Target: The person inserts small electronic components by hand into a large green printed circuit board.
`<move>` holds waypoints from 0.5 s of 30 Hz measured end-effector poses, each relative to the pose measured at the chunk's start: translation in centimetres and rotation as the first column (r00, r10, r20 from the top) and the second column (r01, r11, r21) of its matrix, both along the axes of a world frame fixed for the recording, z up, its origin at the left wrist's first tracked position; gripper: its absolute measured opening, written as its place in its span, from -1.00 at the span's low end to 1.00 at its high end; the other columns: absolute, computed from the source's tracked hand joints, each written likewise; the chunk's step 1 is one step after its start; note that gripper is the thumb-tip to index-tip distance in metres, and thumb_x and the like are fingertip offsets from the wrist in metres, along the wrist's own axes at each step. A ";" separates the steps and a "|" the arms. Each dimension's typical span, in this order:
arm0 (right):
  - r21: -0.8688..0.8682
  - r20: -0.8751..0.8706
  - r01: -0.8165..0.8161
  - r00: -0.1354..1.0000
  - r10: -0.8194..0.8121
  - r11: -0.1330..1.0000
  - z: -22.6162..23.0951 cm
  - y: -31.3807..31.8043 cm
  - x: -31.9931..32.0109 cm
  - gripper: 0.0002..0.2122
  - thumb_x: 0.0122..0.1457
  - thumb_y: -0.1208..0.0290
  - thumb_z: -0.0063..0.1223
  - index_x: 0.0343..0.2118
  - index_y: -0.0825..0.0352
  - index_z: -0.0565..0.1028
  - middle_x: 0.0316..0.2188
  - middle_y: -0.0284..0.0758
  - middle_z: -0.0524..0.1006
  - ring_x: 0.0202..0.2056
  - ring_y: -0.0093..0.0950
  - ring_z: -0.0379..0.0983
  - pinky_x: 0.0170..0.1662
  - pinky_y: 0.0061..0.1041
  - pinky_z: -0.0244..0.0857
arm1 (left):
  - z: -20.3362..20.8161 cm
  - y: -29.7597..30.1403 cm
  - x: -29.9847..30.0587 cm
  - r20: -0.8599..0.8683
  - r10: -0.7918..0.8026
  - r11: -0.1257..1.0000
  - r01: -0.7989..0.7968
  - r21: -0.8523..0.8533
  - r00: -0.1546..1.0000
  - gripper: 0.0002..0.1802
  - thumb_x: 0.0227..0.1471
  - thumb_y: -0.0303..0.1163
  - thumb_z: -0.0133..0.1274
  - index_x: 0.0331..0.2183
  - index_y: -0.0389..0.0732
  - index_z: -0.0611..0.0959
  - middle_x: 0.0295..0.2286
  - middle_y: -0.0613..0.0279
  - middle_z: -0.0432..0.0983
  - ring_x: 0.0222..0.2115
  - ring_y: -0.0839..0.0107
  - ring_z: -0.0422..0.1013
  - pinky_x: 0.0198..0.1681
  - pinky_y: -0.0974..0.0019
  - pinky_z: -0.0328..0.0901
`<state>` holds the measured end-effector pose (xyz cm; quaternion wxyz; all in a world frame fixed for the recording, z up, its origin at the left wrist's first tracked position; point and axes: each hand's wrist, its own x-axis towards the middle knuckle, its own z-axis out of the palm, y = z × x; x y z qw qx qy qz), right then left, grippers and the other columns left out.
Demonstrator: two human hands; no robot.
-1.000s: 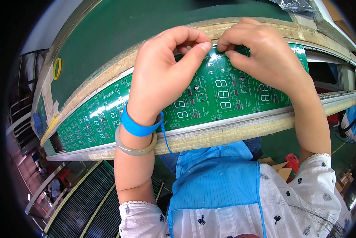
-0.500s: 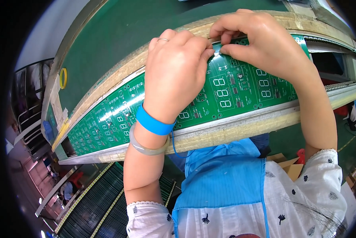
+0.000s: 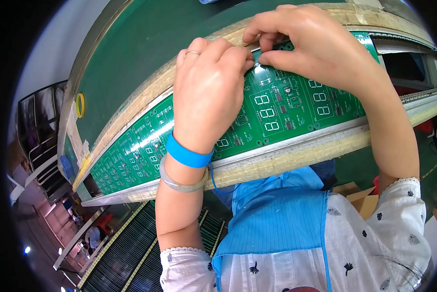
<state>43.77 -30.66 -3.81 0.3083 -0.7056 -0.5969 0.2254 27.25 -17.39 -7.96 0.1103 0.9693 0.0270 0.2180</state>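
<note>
A long green circuit board panel (image 3: pixel 296 114), printed with white digit outlines and carrying small parts, lies in a rail frame before me. My left hand (image 3: pixel 208 92) is over its middle, wearing a ring, with thumb and fingers pinched at the far edge; whatever they hold is hidden. Close beside it my right hand (image 3: pixel 320 51) reaches in from the right. Its thumb rests by the board's far edge, apart from the curled fingers, and nothing shows between them. A small light-coloured part (image 3: pixel 256 64) sits near both fingertips. A blue band (image 3: pixel 189 152) and a bangle circle my left wrist.
Wooden rails (image 3: pixel 296 148) run along both long sides of the board. A green surface (image 3: pixel 145 44) spreads beyond, with a yellow tape roll (image 3: pixel 80 105) at its left. Black slotted racks (image 3: pixel 126 248) stand lower left; an open cardboard box (image 3: pixel 362 199) is at lower right.
The view has shifted slightly. Both hands stay at the same part of the board's far edge, and my right fingertips have come slightly nearer the left ones.
</note>
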 end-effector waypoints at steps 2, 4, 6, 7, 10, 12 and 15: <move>-0.003 -0.006 -0.004 1.000 0.004 1.000 -0.2 0.0 0.1 -0.82 0.07 0.42 0.18 -0.29 0.39 0.57 -0.47 -0.19 0.60 -0.33 -0.17 0.53 -0.22 -0.25 0.39 | 0.3 -0.1 0.0 -0.009 -0.002 1.000 0.002 0.006 1.000 -0.93 -0.05 -0.48 0.24 -0.41 -0.15 0.70 -0.45 0.24 0.54 -0.33 0.16 0.43 -0.21 0.13 0.29; -0.060 0.027 -0.008 1.000 0.010 0.998 -0.6 0.2 0.1 -0.83 0.07 0.42 0.17 -0.31 0.40 0.56 -0.48 -0.18 0.60 -0.33 -0.17 0.53 -0.23 -0.25 0.40 | 0.5 -0.3 -0.1 -0.020 0.000 1.000 0.001 0.013 1.000 -0.89 -0.06 -0.50 0.27 -0.38 -0.20 0.70 -0.42 0.20 0.58 -0.33 0.12 0.44 -0.21 0.14 0.32; -0.066 0.027 -0.007 1.000 0.009 0.998 -0.6 0.3 0.1 -0.83 0.07 0.42 0.17 -0.32 0.40 0.56 -0.48 -0.18 0.60 -0.33 -0.16 0.53 -0.23 -0.25 0.40 | 0.6 -0.3 -0.1 -0.030 0.008 0.999 -0.006 0.039 1.000 -0.89 -0.06 -0.50 0.27 -0.38 -0.20 0.70 -0.41 0.21 0.57 -0.33 0.12 0.44 -0.21 0.14 0.32; -0.072 0.027 -0.008 1.000 0.010 0.997 -0.5 0.3 0.1 -0.83 0.07 0.43 0.16 -0.32 0.41 0.55 -0.48 -0.17 0.60 -0.34 -0.16 0.53 -0.23 -0.25 0.40 | 0.6 -0.3 -0.1 -0.031 0.007 0.999 -0.006 0.039 0.999 -0.89 -0.06 -0.50 0.27 -0.38 -0.20 0.70 -0.41 0.21 0.57 -0.33 0.12 0.44 -0.21 0.14 0.32; -0.055 0.040 -0.014 0.999 0.016 0.998 -0.7 0.3 0.2 -0.84 0.08 0.43 0.15 -0.33 0.41 0.55 -0.49 -0.16 0.60 -0.35 -0.16 0.54 -0.24 -0.25 0.40 | 0.7 -0.4 -0.1 -0.037 0.004 0.999 -0.002 0.053 0.999 -0.89 -0.06 -0.49 0.27 -0.38 -0.20 0.71 -0.41 0.21 0.58 -0.33 0.13 0.45 -0.22 0.14 0.31; -0.074 0.032 -0.012 0.999 0.014 0.997 -0.5 0.3 0.2 -0.83 0.08 0.43 0.15 -0.31 0.42 0.56 -0.48 -0.16 0.60 -0.34 -0.17 0.55 -0.23 -0.26 0.41 | 0.6 -0.3 -0.1 -0.037 0.009 0.998 -0.007 0.055 0.999 -0.89 -0.06 -0.48 0.28 -0.38 -0.19 0.71 -0.41 0.21 0.58 -0.33 0.14 0.45 -0.22 0.14 0.30; -0.072 -0.011 -0.004 1.000 0.003 0.997 -0.4 0.3 0.2 -0.79 0.10 0.42 0.15 -0.26 0.44 0.58 -0.46 -0.15 0.62 -0.34 -0.18 0.56 -0.23 -0.30 0.42 | 0.0 -0.2 0.1 0.011 -0.005 0.999 0.004 0.045 1.000 -0.93 -0.03 -0.40 0.25 -0.42 -0.12 0.69 -0.48 0.28 0.49 -0.33 0.21 0.42 -0.22 0.13 0.26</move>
